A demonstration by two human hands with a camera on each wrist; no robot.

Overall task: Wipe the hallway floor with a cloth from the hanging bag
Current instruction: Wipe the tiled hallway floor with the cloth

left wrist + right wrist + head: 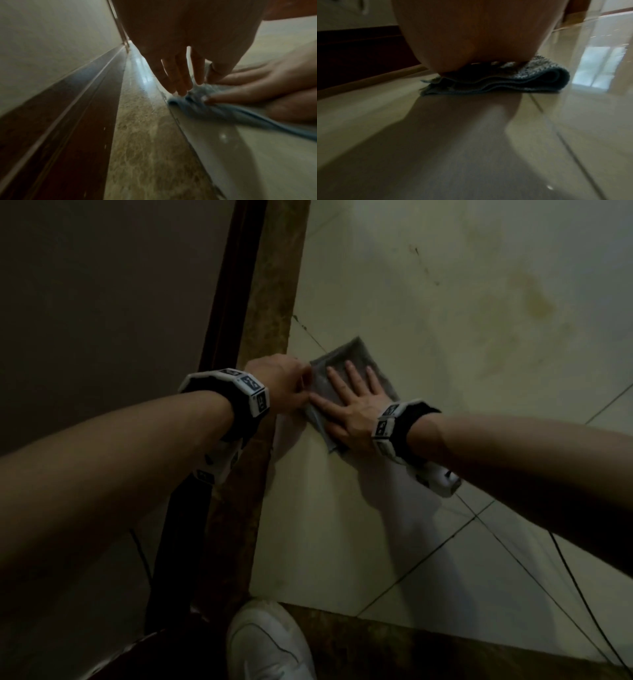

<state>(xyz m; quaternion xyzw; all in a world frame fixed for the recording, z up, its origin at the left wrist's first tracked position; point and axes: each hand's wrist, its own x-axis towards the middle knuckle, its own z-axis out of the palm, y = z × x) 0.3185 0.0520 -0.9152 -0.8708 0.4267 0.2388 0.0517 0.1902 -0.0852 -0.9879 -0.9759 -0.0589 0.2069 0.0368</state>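
Observation:
A folded grey-blue cloth [342, 354] lies on the cream floor tiles [445, 285], close to the brown marble border. My right hand [352, 402] lies flat on top of it, fingers spread, pressing it down. My left hand [284, 385] is at the cloth's left edge, knuckles up. In the left wrist view the left hand [180, 75] points its nearly straight fingers down, their tips touching the cloth's [214, 108] bunched edge beside the right hand [257, 86]. In the right wrist view my palm [471, 33] sits on the layered cloth [530, 79].
A brown marble strip [274, 302] and a dark wooden skirting [233, 302] run along the wall on the left. My white shoe [267, 642] stands at the bottom. A thin black cable [575, 583] hangs at the right. A yellowish stain [537, 302] marks the tiles farther off.

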